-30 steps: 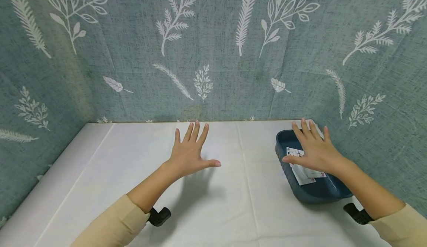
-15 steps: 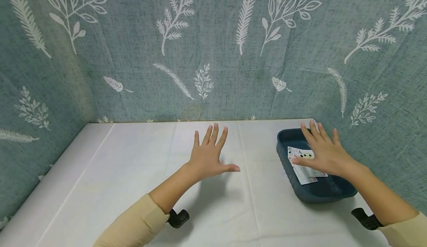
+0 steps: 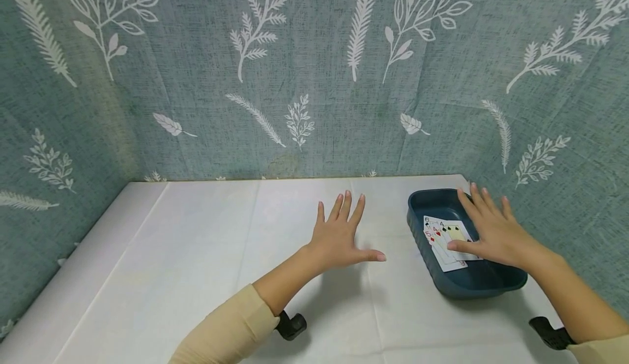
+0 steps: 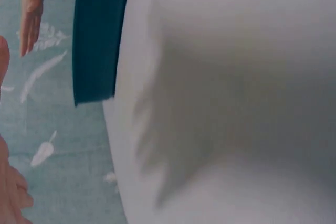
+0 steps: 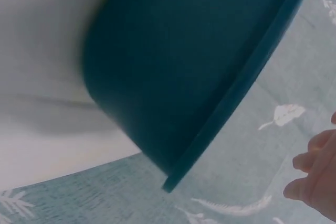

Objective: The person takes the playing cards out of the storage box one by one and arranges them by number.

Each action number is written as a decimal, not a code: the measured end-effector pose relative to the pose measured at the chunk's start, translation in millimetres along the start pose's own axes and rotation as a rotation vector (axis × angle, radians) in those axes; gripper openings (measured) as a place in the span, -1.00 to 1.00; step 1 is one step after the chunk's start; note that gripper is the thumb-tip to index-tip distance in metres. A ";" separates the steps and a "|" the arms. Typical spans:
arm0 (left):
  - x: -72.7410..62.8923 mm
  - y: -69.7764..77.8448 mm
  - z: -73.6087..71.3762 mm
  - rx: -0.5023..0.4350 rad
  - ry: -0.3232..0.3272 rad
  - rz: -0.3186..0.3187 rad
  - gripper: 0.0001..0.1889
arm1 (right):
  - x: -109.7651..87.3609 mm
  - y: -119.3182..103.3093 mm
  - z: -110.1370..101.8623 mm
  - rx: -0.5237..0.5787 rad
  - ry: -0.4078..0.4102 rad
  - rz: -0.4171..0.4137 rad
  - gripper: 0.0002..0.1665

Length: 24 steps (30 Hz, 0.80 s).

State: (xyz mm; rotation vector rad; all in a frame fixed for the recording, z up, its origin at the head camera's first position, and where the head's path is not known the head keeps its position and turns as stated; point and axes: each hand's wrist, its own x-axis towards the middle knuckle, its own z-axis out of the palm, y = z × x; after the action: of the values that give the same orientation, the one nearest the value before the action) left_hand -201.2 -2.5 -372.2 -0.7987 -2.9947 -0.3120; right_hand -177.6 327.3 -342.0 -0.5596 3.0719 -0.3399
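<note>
Fingers spread and straight, my left hand is held palm down above the white table, holding nothing; its shadow falls on the cloth below. My right hand, also spread and holding nothing, hovers over the right side of a dark blue plastic basin. Several playing cards lie fanned face up in the basin, fours, a five and a six among them; the right thumb overlaps one in the head view. In the right wrist view the basin wall fills the middle, with fingertips at the right edge.
A white cloth covers the table. Grey-green curtains with white leaf prints stand behind it and along both sides. The basin sits near the table's right edge. A black wrist camera hangs under the left sleeve.
My left hand has moved right across the table, nearer the basin. My right hand has shifted slightly right and toward me, uncovering more of the cards. Both stay spread.
</note>
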 end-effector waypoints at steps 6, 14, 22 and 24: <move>2.5 16.1 7.5 -0.020 -0.005 0.026 0.22 | -7.5 8.3 2.4 0.031 0.017 0.018 0.34; 9.4 38.1 17.9 -0.065 -0.032 0.029 0.20 | -19.2 21.0 3.6 0.076 0.040 0.023 0.37; 12.7 61.2 25.8 -0.080 -0.035 0.019 0.22 | -30.1 33.4 5.8 0.153 0.075 -0.017 0.51; 14.1 66.9 28.5 -0.086 -0.032 0.014 0.23 | -33.0 35.9 6.9 0.166 0.080 -0.024 0.54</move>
State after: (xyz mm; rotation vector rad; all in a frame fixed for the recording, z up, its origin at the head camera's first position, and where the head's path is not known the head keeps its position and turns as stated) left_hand -179.5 66.9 -386.6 -0.8387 -3.0219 -0.4350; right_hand -159.0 370.2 -357.6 -0.5896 3.0746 -0.6260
